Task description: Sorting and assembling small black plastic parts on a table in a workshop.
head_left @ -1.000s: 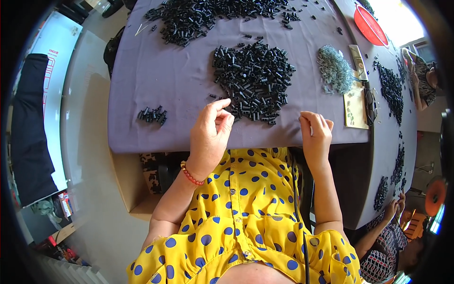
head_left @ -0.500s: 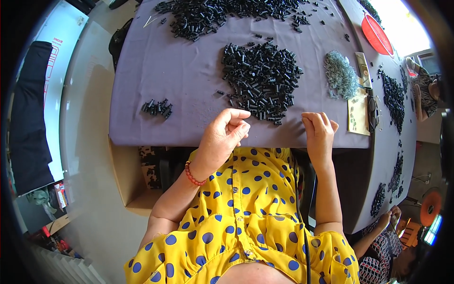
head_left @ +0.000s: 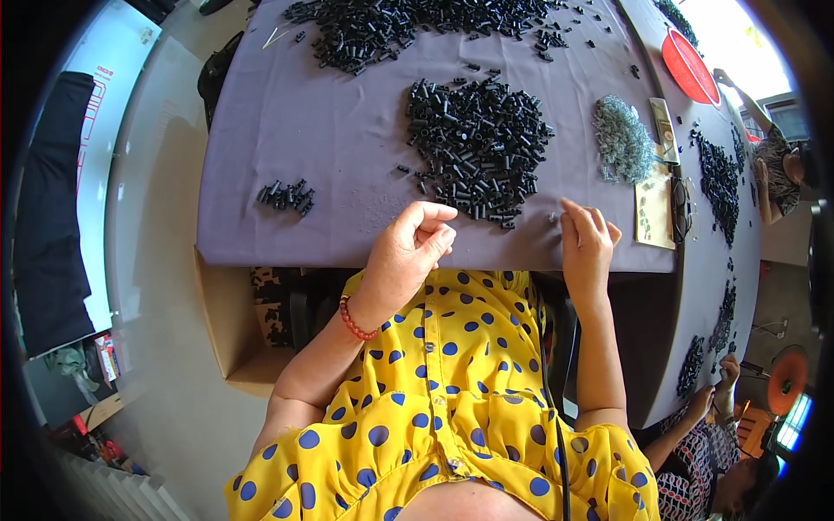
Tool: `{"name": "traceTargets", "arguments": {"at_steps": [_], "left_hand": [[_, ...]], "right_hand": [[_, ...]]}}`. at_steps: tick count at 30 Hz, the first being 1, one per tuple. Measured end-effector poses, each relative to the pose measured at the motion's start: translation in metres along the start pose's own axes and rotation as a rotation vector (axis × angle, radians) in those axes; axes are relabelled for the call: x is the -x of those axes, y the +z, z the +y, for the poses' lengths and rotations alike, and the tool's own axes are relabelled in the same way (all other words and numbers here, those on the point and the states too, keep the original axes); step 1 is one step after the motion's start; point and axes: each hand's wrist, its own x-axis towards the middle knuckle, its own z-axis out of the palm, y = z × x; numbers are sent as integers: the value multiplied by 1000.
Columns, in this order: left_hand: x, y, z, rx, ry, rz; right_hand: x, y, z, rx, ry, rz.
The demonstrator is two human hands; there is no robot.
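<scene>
My left hand [head_left: 407, 247] is held over the table's front edge with curled fingers, thumb against forefinger. Anything inside it is hidden. My right hand [head_left: 589, 243] is to its right with loosely bent fingers, thumb and forefinger a little apart. Beside those fingertips lie tiny clear pieces [head_left: 553, 216] on the cloth. Just beyond both hands spreads a heap of short black plastic tubes [head_left: 478, 143]. Off to the left sits a small cluster of black tubular parts [head_left: 287, 197]. A mound of small clear plastic pieces [head_left: 623, 139] lies at the right.
A larger black heap [head_left: 373, 35] covers the far side of the purple-grey tablecloth [head_left: 295, 113]. On the right are a yellow card [head_left: 653, 208], glasses [head_left: 681, 208] and a red basket [head_left: 691, 65]. Two people work beyond, one by an orange fan [head_left: 787, 382]. An open carton [head_left: 226, 330] stands below.
My right thumb and forefinger have parted slightly, and tiny clear pieces now show beside them. My left hand has hardly moved. The person at lower right has raised a hand.
</scene>
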Motion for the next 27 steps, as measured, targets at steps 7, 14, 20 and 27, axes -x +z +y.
{"name": "traceTargets", "arguments": {"at_steps": [7, 14, 20, 27], "left_hand": [[-5, -2, -1, -675, 447, 264], [-10, -13, 0, -986, 557, 388], [-13, -19, 0, -964, 568, 413], [-11, -18, -3, -834, 531, 412]], "right_hand": [[0, -2, -5, -49, 128, 87], [0, 3, -13, 64, 4, 66], [1, 4, -9, 162, -90, 68], [1, 3, 1, -89, 48, 28]]}}
